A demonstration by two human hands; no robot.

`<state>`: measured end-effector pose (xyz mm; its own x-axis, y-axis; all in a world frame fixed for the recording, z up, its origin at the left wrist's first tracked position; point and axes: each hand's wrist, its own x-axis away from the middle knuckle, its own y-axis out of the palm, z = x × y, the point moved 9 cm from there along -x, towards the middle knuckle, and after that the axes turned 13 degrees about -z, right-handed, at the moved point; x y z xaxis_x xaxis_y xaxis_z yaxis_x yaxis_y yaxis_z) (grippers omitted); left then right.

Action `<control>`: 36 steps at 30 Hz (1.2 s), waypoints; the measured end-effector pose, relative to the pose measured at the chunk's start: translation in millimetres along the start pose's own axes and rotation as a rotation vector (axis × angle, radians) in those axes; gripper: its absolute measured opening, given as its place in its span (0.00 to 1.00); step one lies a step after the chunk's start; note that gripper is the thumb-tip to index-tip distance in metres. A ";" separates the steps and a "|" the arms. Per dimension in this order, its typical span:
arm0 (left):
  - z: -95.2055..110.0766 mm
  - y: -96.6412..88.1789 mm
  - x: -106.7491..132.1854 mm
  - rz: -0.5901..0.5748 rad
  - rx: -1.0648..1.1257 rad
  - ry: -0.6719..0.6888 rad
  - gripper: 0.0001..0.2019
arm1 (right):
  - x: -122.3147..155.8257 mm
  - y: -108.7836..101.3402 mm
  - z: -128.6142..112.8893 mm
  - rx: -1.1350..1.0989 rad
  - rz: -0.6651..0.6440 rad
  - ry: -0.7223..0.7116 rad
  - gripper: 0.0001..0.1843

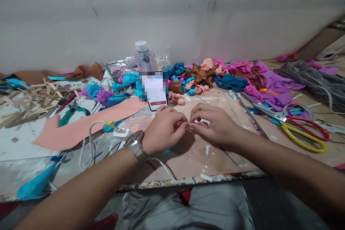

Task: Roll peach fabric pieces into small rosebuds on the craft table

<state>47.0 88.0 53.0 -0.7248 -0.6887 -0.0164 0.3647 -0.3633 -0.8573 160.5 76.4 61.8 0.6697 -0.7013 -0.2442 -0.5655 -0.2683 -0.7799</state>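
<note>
My left hand [164, 127] and my right hand [215, 124] meet over the middle of the worktable [188, 165], fingertips pinched together on a small pink piece of fabric [192, 125]. Most of that piece is hidden by my fingers. A metal wristwatch [136, 145] sits on my left wrist. Just beyond my hands lies a phone [155, 93], and around it are several small rolled fabric flowers in pink [175, 97], brown and blue.
Red-and-yellow-handled scissors [302, 129] lie at the right. A long pink fabric strip [81, 129] and green-handled pliers [71, 113] lie at the left, with wooden sticks [29, 97]. A plastic bottle [145, 57] stands at the back by purple fabric scraps [269, 82]. Grey yarn [312, 79] sits far right.
</note>
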 end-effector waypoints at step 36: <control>18.5 -4.5 5.2 0.133 -0.302 0.134 0.12 | -6.0 10.8 18.3 -0.337 -0.074 0.149 0.05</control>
<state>52.5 74.4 66.3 -0.7600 -0.6220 -0.1885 0.2861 -0.0598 -0.9563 159.2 89.7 44.3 0.6517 -0.7533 -0.0885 -0.6612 -0.5071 -0.5529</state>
